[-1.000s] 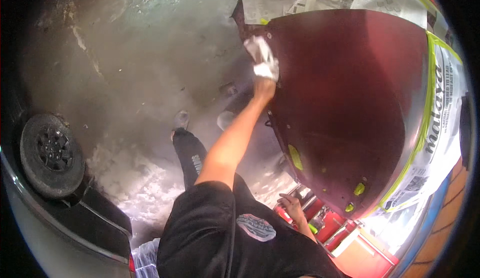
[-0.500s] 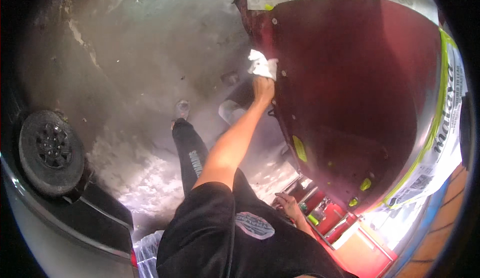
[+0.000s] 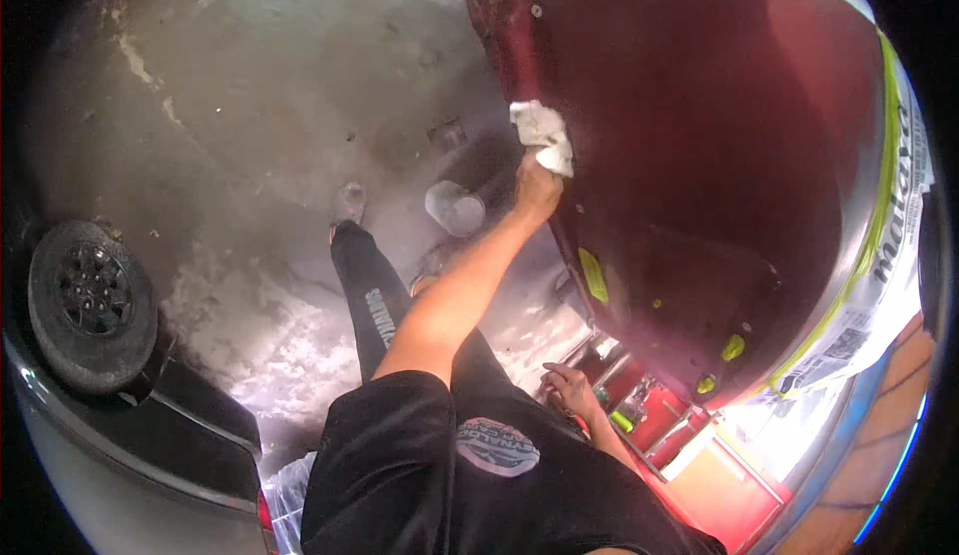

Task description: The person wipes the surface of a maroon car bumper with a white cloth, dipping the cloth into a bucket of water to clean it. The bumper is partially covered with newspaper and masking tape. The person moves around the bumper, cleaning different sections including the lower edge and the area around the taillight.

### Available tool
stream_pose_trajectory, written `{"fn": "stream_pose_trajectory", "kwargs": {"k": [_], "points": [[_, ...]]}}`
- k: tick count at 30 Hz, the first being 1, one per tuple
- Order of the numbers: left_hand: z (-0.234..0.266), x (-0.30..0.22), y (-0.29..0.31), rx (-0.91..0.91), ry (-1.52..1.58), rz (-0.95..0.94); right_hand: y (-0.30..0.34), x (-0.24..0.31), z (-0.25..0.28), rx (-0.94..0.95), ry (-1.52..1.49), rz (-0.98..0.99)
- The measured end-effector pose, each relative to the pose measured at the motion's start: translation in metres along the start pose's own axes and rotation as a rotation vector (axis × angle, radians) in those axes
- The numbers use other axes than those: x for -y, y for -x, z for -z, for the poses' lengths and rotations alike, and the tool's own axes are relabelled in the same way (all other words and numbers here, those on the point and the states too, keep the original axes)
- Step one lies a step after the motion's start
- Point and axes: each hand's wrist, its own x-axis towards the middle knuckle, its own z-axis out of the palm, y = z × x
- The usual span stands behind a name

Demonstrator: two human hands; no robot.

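Observation:
My left hand reaches forward, closed on a crumpled white cloth. The cloth lies against the left edge of a dark red car body panel. Yellow-green patches dot the panel's near part, and a few small round spots run along its left side. Down by my right side is my right hand, fingers loosely bent and partly apart, with nothing visible in it. It is nearest to a red tool cart, apart from the panel.
Masking sheet with yellow-green tape borders the panel's right side. At the left stands a dark car with a black wheel. A pale round container sits on the stained concrete floor near my feet.
My left hand and the cloth have shifted slightly right and nearer along the panel's edge. The cloth looks more spread out. My view has moved a little; my right hand stays low.

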Motion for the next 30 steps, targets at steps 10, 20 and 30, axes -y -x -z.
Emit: {"fn": "stream_pose_trajectory", "kwargs": {"k": [10, 20, 30], "points": [[0.026, 0.014, -0.141, -0.158, -0.299, -0.298, -0.021, -0.023, 0.014, -0.056, -0.016, 0.15], [-0.016, 0.021, 0.074, -0.219, -0.276, 0.122, -0.038, -0.138, 0.03, 0.008, 0.01, 0.239], [-0.078, -0.041, 0.065, -0.437, 0.193, 0.007, -0.075, -0.269, 0.041, 0.019, -0.126, 0.298]]}}
